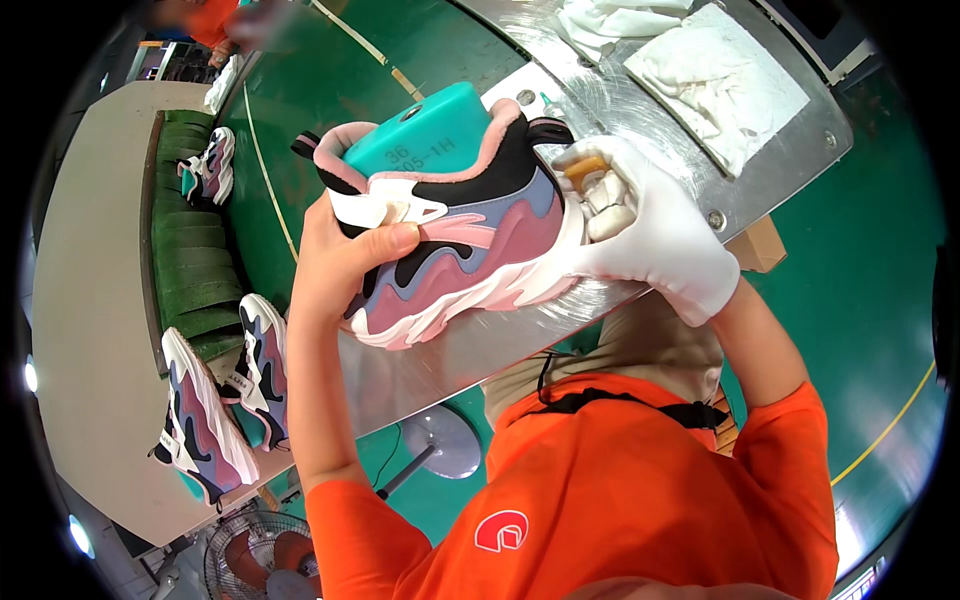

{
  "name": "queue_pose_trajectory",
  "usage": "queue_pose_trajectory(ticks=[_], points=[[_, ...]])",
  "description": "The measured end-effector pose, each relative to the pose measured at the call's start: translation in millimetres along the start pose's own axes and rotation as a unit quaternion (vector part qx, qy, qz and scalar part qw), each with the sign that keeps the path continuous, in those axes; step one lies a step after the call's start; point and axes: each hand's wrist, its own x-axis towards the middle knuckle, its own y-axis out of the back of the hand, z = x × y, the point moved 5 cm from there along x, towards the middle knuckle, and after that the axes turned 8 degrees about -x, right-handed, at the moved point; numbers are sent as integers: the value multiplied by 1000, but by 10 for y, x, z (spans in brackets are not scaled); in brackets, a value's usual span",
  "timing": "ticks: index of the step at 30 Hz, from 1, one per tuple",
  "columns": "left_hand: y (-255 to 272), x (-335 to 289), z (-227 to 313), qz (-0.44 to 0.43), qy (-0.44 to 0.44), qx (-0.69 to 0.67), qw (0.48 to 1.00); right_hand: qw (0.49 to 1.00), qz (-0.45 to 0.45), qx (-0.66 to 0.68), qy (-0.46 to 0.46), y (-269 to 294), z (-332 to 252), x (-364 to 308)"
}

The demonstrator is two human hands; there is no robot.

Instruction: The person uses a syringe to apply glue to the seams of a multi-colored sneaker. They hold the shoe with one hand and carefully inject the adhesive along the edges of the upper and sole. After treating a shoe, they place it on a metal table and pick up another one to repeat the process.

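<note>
A pink, purple, black and white sneaker (pixel 470 230) is held up over the metal table, with a teal shoe last (pixel 425 130) filling its opening. My bare left hand (pixel 345 250) grips its left end, thumb pressed on the upper near the white strap. My right hand (pixel 650 230), in a white glove, is curled at the shoe's right end and touches the sole edge there. Within its curl sits a small tan piece (pixel 585 172), beside white lumps that may be gloved fingertips or cloth. The sneaker's far side is hidden.
A metal table (pixel 440 370) lies beneath; white cloths (pixel 715 85) and a small clear bottle (pixel 550 105) rest farther back. Leftward, a beige bench (pixel 90 300) with a green slatted strip (pixel 195 250) carries several similar sneakers (pixel 205 420). A fan (pixel 265 560) stands lower left.
</note>
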Motion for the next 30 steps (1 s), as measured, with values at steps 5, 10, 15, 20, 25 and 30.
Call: queue_pose_trajectory(ticks=[5, 10, 15, 20, 25, 30], points=[[-41, 19, 37, -15, -19, -11, 1000, 998, 2, 65, -23, -13, 48, 2], [-68, 14, 38, -19, -24, -20, 999, 998, 15, 63, 6, -24, 38, 18], [-84, 18, 51, -20, -16, -14, 1000, 997, 31, 69, 12, -32, 47, 43], [-12, 52, 28, -34, 55, 4, 998, 994, 7, 107, 1, -44, 32, 31], [-26, 81, 24, -45, 39, -10, 998, 993, -11, 118, -1, -30, 94, 61], [-37, 39, 46, -41, 29, -5, 999, 995, -11, 94, 24, -22, 30, 39]])
